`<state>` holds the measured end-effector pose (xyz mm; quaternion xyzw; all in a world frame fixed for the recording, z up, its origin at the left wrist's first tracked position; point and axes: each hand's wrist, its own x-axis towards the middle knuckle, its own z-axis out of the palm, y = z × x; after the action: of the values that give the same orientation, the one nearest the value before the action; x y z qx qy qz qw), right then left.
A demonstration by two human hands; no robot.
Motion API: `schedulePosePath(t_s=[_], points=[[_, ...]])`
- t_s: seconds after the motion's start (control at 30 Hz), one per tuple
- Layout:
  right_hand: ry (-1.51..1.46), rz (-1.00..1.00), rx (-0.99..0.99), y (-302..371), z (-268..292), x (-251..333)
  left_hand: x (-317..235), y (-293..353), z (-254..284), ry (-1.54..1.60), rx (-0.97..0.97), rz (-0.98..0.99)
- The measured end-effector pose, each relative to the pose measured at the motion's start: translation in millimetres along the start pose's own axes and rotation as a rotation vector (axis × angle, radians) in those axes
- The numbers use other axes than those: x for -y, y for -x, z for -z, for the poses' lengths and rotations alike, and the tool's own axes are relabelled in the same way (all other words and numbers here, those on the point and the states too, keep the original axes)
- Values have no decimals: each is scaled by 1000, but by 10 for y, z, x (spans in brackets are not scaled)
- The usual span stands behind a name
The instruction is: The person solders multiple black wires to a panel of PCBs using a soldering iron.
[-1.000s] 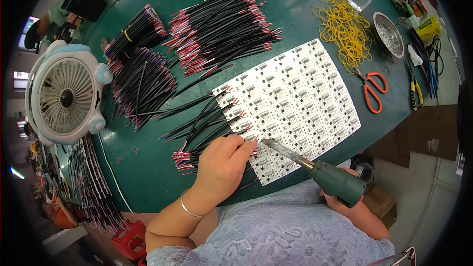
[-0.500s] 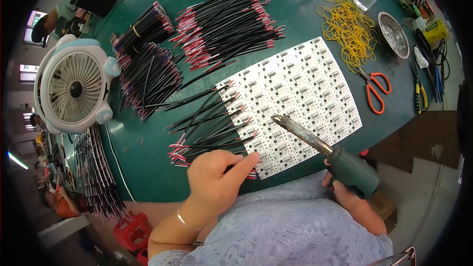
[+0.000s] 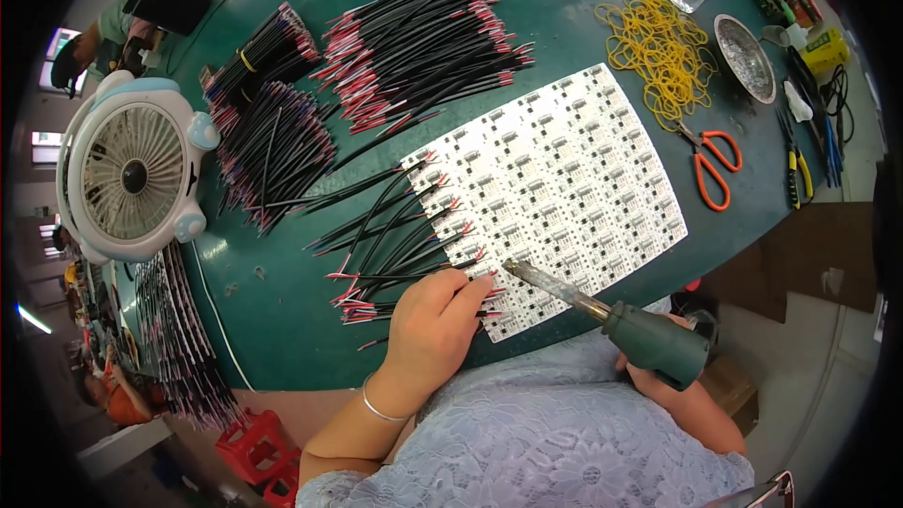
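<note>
A white circuit board panel with rows of small black parts lies tilted on the green table. Along its left edge, several black-sleeved wires with red and white ends reach onto the board. My left hand is pinched on a wire at the lower left edge of the board; its fingers hide most of that wire. In my right hand is a green soldering iron, held from behind and below its body. The iron's metal tip is over the board, close to my left fingertips.
Bundles of black wires lie beyond the board, with more bundles at left. A fan stands at far left. Yellow rubber bands, orange-handled scissors, a metal bowl and pliers sit to the right.
The soldering iron has moved left and down, its tip now nearer my left fingertips. My left hand has shifted slightly up and right. The whole view has moved a little.
</note>
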<state>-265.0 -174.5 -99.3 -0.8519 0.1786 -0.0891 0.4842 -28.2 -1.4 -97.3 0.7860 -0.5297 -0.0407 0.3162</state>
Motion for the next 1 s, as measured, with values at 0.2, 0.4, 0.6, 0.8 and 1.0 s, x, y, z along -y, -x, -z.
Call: schedulePosePath(t_s=[0.2, 0.4, 0.6, 0.8, 1.0], points=[[-15, 86, -30, -71, -34, 56, 11, -16, 25, 18, 13, 0], [274, 224, -8, -128, 20, 152, 22, -22, 24, 18, 12, -9], [158, 34, -12, -61, 9, 203, 17, -37, 33, 17, 25, -8], [105, 11, -49, -22, -10, 183, 41, -30, 35, 32, 2, -13], [126, 104, -43, -29, -21, 164, 54, -49, 36, 61, 11, -8]])
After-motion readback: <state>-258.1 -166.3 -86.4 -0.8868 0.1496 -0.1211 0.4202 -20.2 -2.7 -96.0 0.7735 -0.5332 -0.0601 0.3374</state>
